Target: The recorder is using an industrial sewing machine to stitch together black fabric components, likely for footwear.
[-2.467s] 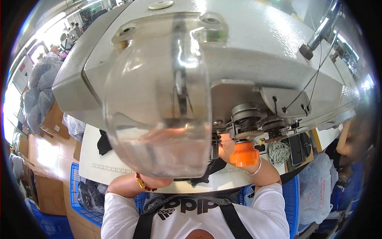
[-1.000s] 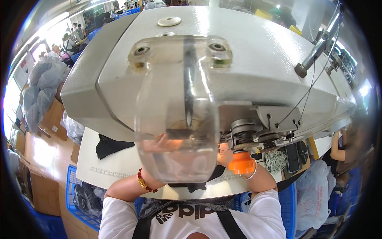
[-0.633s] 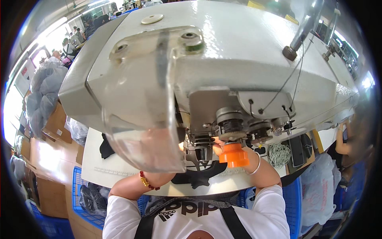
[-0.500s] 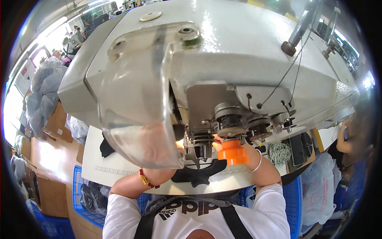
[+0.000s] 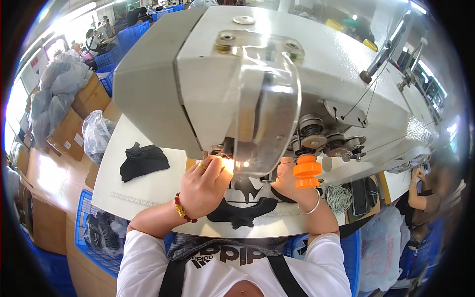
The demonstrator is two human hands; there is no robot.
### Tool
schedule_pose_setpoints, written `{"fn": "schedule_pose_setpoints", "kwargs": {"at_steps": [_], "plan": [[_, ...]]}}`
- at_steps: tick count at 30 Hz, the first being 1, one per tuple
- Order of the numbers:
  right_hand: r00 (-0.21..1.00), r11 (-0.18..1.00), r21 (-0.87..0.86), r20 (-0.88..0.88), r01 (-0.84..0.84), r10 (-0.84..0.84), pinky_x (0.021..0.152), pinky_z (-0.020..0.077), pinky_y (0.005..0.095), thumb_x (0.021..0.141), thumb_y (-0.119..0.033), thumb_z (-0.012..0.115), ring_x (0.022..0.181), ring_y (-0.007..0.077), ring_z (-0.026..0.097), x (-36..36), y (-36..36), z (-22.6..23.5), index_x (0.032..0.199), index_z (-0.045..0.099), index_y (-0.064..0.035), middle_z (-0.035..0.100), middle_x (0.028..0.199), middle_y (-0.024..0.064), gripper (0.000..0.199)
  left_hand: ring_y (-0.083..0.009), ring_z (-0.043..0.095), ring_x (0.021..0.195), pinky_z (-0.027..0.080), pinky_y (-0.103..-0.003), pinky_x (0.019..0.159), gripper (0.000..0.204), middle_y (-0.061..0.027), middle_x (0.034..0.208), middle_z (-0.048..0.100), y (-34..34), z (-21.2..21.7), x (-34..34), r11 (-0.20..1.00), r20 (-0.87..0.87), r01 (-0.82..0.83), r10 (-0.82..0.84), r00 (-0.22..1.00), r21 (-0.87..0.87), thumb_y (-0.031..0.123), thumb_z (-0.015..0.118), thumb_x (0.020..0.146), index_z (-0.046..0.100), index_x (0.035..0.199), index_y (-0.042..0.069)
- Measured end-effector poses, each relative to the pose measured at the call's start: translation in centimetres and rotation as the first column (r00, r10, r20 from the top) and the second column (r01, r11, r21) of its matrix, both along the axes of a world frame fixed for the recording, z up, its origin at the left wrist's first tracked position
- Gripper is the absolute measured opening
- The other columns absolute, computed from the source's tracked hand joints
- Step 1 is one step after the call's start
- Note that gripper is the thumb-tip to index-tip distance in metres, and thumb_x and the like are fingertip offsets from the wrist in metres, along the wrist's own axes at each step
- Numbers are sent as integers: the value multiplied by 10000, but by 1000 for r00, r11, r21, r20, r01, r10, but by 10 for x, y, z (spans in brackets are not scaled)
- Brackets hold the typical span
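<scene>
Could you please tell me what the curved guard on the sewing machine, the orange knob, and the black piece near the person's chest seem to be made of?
Curved guard: probably clear, glossy plastic; it is see-through with bright highlights.
Orange knob: likely moulded plastic, given its even colour and stepped shape.
Black piece: probably matte fabric, dark with little shine; the exact cloth is unclear.

Lit by ceiling tubes (image 5: 81, 11) at upper left and a bright window (image 5: 10, 141) along the left edge; floored at left in glossy tan tiles (image 5: 54, 190), bordered by cardboard boxes (image 5: 65, 134) and, farther up, blue crates (image 5: 132, 35).
</scene>
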State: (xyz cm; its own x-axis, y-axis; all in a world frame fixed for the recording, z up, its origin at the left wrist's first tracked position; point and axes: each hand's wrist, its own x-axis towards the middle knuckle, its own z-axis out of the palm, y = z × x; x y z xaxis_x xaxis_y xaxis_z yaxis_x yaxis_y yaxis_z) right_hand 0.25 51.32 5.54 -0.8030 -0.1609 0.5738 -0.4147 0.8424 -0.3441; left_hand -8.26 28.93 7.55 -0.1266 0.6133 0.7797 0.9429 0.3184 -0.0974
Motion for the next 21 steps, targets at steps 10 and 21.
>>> {"fn": "schedule_pose_setpoints", "kwargs": {"at_steps": [10, 21], "plan": [[992, 980, 155, -1, 125, -126, 661, 459, 404, 657, 2, 663, 781, 348, 578, 29, -24, 50, 806, 592, 57, 591, 859, 218, 174, -217, 576, 767, 488, -302, 578, 201, -77, 869, 529, -1, 1, 3, 999, 93, -6, 10, 996, -45, 41, 629, 694, 606, 893, 22], [292, 541, -826, -484, 159, -825, 917, 450, 330, 993, -152, 384, 1007, 208, 552, 207, 224, 95, 1182, 509, 58, 556, 1132, 148, 309, -235, 563, 823, 452, -317, 761, 322, -75, 963, 596, -2, -16, -16, 871, 633, -46, -317, 706, 488, 22, 662, 734, 573, 1043, 27]]}}
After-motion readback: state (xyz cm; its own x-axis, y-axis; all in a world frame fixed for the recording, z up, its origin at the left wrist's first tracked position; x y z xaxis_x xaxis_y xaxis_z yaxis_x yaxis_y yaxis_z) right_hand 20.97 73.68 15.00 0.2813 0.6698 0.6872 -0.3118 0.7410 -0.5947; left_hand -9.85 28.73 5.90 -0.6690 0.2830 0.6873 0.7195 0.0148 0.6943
